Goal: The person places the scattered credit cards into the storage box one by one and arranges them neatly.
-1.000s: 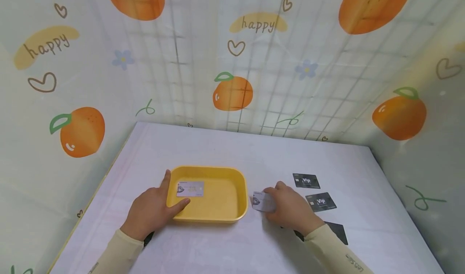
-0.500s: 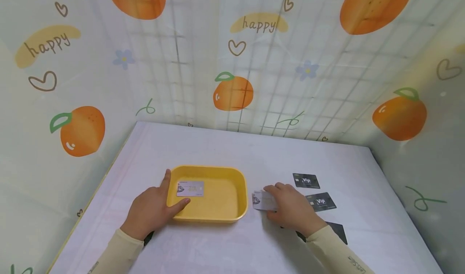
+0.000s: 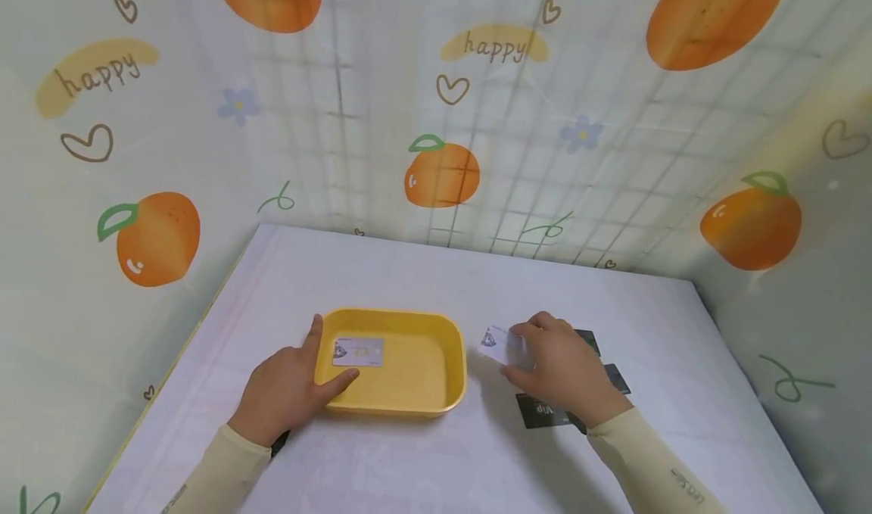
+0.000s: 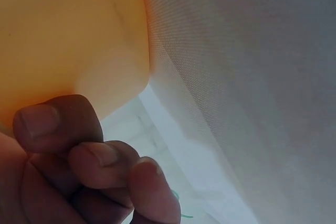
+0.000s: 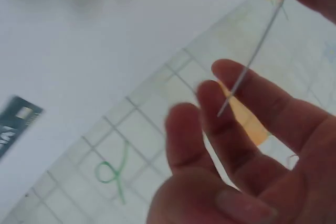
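Note:
My left hand (image 3: 282,389) grips the left side of a shallow yellow tray (image 3: 456,366), thumb over the near-left rim and index finger along the left edge. In the left wrist view, curled fingers (image 4: 107,156) lie beside the tray's wall (image 4: 63,40). Flat inside the tray is one silvery card (image 3: 357,352). Just right of the tray, my right hand (image 3: 568,366) pinches another silvery card (image 3: 502,345), raised and tilted above the table. From the right wrist, this card (image 5: 251,61) appears edge-on as a thin line.
A black Vip card (image 3: 541,412) lies below the right hand. Other black cards (image 3: 589,340) are partly hidden behind that hand and wrist. A dark corner (image 3: 279,443) shows beneath the left wrist. Printed curtains (image 3: 381,82) enclose the white table (image 3: 409,472).
My right hand has lifted the silvery card off the table, moving up and slightly right. This uncovers a black Vip card below. The left hand keeps its place on the tray.

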Demonstrator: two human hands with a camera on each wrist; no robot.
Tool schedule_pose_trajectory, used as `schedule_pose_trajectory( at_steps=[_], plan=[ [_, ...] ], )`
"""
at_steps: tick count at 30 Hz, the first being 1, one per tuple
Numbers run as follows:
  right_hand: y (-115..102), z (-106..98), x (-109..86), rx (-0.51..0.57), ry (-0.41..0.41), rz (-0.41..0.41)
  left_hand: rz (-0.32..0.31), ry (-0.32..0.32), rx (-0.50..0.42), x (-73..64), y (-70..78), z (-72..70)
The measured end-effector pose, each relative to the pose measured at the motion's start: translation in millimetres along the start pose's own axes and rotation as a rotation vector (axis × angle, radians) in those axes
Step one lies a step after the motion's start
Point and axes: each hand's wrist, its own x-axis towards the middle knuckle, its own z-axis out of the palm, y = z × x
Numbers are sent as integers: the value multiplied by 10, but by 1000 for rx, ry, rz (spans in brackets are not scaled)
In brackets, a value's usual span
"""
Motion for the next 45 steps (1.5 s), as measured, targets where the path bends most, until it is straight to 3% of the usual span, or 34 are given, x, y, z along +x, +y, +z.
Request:
schedule_pose_trajectory(
  at_steps=[9, 15, 20, 24, 29, 38, 45],
  plan=[
    [-407, -195, 344, 15, 24, -63, -11, -7, 22, 15, -53, -28],
    [-744, -181, 556, 15, -40, -130, -27, -21, 19, 33, -25, -39],
    [-1089, -65, 760, -35, -137, -181, -30, -34, 34, 40, -30, -62],
    [-1350, 94, 896, -71, -199, -291, -21, -11, 56, 48, -52, -64],
    [-1575, 248, 1025, -38, -232, -400, -21, -5, 84, 74, -61, -42],
    [-1732, 401, 1228, 131, -380, -350, -12, 6, 107, 63, -30, -61],
    [-1882, 518, 1301, 127, -429, -374, 3, 19, 136, 52, -38, -78]
  ],
)
